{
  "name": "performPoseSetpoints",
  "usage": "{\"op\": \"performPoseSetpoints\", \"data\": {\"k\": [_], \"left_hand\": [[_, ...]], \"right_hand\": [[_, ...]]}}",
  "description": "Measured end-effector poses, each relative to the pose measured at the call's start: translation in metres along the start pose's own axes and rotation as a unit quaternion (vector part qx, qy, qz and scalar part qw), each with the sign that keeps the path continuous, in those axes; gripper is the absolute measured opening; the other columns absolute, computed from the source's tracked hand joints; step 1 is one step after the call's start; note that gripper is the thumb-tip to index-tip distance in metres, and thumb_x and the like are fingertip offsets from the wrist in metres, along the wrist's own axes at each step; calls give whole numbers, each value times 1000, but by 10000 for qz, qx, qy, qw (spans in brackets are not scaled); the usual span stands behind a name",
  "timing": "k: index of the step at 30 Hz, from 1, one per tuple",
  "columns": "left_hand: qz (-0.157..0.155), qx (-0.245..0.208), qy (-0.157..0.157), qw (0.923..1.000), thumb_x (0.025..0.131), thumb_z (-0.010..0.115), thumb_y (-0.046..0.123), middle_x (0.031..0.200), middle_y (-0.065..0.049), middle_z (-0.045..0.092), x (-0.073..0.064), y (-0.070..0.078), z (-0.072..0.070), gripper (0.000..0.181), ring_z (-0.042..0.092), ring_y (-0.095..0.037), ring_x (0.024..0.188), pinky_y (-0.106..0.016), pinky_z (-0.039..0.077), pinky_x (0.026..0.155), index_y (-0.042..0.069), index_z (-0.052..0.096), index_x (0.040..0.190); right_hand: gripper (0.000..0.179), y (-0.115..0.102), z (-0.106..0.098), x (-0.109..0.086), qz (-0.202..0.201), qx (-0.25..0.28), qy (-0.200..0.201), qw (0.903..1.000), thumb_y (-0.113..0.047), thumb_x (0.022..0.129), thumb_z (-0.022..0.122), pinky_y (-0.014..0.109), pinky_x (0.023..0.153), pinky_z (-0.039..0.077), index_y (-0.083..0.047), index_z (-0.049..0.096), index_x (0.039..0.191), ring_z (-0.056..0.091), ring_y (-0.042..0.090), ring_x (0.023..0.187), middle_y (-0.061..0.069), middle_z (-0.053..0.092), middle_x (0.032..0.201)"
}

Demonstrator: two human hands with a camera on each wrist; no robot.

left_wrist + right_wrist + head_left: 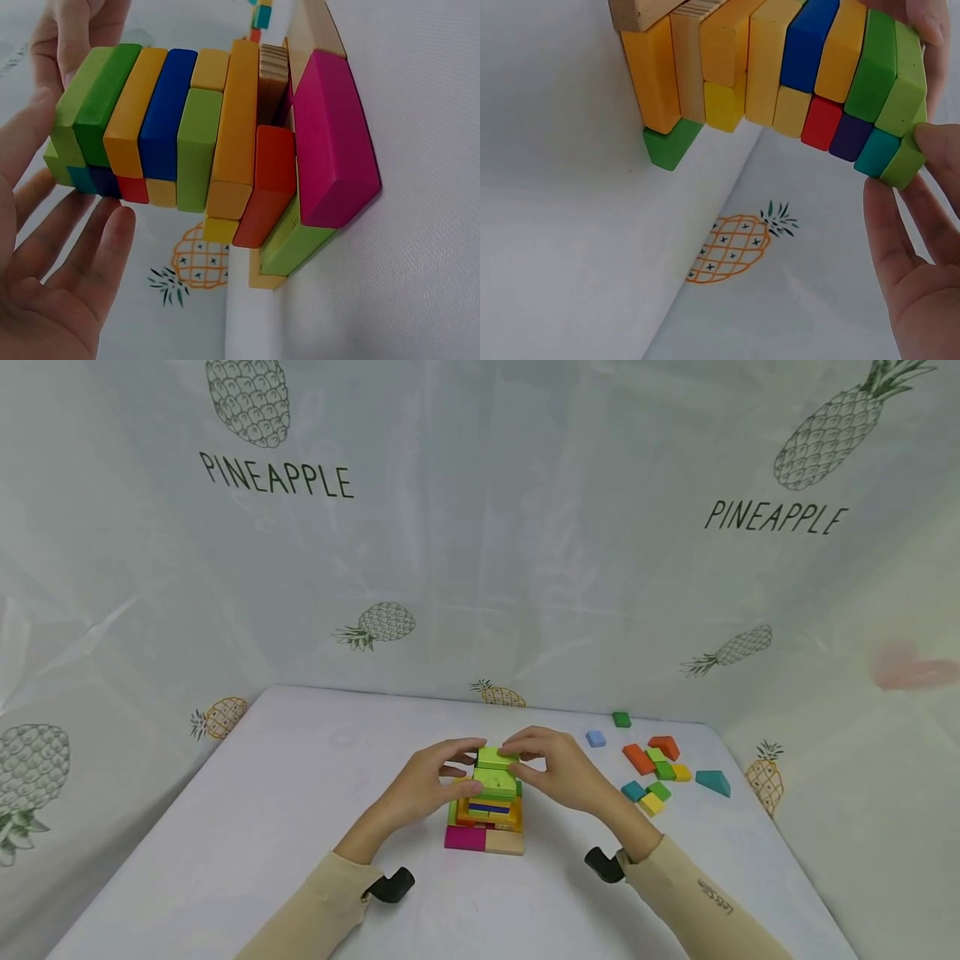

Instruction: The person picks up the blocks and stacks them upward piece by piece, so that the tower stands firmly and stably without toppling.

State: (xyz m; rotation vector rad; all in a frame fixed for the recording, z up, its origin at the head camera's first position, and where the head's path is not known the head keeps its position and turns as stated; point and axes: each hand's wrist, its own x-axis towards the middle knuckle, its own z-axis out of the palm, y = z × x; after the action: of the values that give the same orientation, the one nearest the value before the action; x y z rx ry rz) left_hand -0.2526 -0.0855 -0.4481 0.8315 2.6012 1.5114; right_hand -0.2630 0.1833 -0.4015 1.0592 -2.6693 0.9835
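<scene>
A tall tower of coloured wooden blocks (492,810) stands on the table, two light green blocks on top: a front one (495,781) and a rear one (491,758). My left hand (442,774) curves round the tower's upper left side, its thumb at the front green block and its index finger near the rear one. On the other side, my right hand (551,764) pinches the rear green block between thumb and fingers. Lower layers show blue (169,120), orange (232,142) and red-orange (266,172) blocks, above a magenta block (337,142) at the base.
Several loose blocks lie at the back right of the white table (247,843), among them a teal triangle (713,782), a red block (638,759) and a lone dark green block (622,719). A curtain (480,543) with pineapple prints hangs behind the table.
</scene>
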Motion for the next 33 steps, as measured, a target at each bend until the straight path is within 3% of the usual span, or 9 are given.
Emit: {"op": "performPoseSetpoints", "data": {"k": [5,12,17,23,28,33], "left_hand": [[27,-14,-23,10000,96,80,40,146,3,63,0,-1,0,65,65,-23,126,-45,57,107,26,56,154],[80,-85,-93,9999,96,79,40,149,2,62,3,-4,0,63,65,-29,128,-48,56,107,26,56,154],[-17,-75,-106,9999,96,80,41,149,7,60,3,-3,0,63,64,-26,129,-44,56,107,28,57,153],[-62,-126,-76,9999,95,81,40,148,7,61,2,-4,-1,64,64,-24,129,-48,55,109,27,57,153],[-58,-86,-55,9999,95,81,39,147,8,62,2,-2,0,63,64,-21,128,-47,55,109,30,57,153],[30,-37,-61,10000,96,81,37,146,8,62,1,-2,-1,62,64,-18,127,-43,56,107,29,57,152]], "right_hand": [[26,0,1,0,19,35,0,10000,-10,97,79,30,94,61,-17,79,123,69,13,109,-5,73,121],[25,-3,0,1,93,79,-25,9999,-10,97,79,39,94,63,-15,79,122,69,15,107,-3,73,120],[26,-5,-1,1,136,118,-69,9998,-10,97,78,36,95,62,-14,79,123,70,16,109,-3,72,121],[29,0,-6,0,115,117,-29,9999,-14,98,79,37,96,62,-16,77,127,70,21,114,-2,72,125],[34,21,-28,-10,322,-76,285,9990,-14,98,78,40,93,63,-15,73,132,72,27,111,5,72,130],[34,73,-52,-33,846,-469,665,9931,-9,97,78,47,88,64,-7,73,131,72,35,107,15,71,129]]}}
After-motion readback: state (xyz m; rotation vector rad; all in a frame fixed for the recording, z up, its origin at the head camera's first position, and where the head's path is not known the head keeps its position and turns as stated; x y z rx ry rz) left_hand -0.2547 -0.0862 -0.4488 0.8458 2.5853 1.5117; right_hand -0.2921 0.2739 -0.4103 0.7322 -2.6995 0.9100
